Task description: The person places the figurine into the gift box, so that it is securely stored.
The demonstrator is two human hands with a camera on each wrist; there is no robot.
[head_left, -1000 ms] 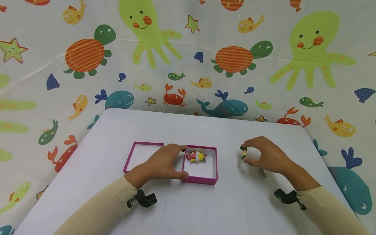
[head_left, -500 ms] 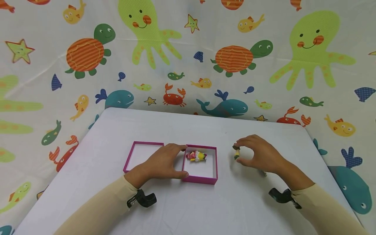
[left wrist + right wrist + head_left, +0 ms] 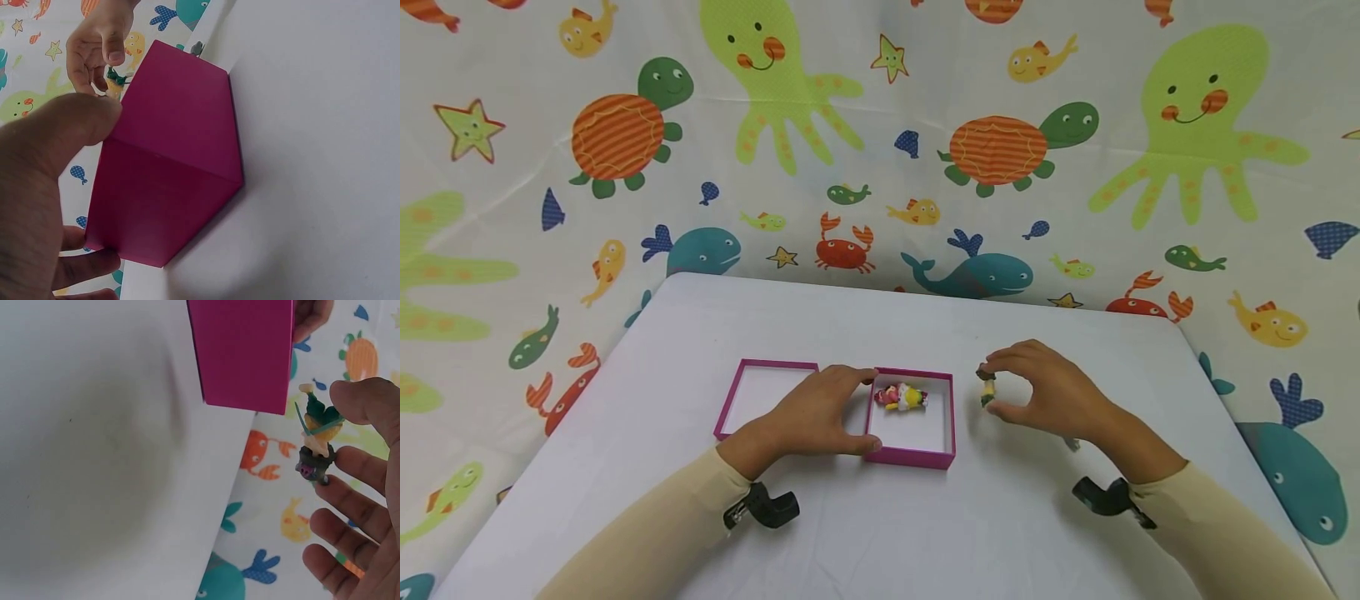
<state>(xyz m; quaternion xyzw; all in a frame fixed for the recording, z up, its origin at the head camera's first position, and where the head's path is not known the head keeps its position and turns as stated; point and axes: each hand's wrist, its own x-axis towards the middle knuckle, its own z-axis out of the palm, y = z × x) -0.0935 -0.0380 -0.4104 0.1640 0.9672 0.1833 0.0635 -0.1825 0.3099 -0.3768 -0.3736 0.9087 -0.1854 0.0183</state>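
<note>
Right hand (image 3: 1052, 392) pinches a small toy figure (image 3: 987, 388) between thumb and forefinger, held just right of the magenta box (image 3: 914, 454) at frame centre. Left hand (image 3: 816, 412) clasps the box's left wall, thumb on the near corner. Another figure (image 3: 901, 397) lies inside; the box lid (image 3: 730, 400) sits left.

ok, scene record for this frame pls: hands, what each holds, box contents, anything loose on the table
left hand: grips the left wall of the magenta box, thumb on the near corner
right hand: pinches a small figurine between thumb and fingers, held to the right of the box
box contents: one small red and yellow toy figure
lid: magenta box lid lies open side up, left of the box
loose item: small grey piece on the white table by the right wrist; too small to identify
</note>
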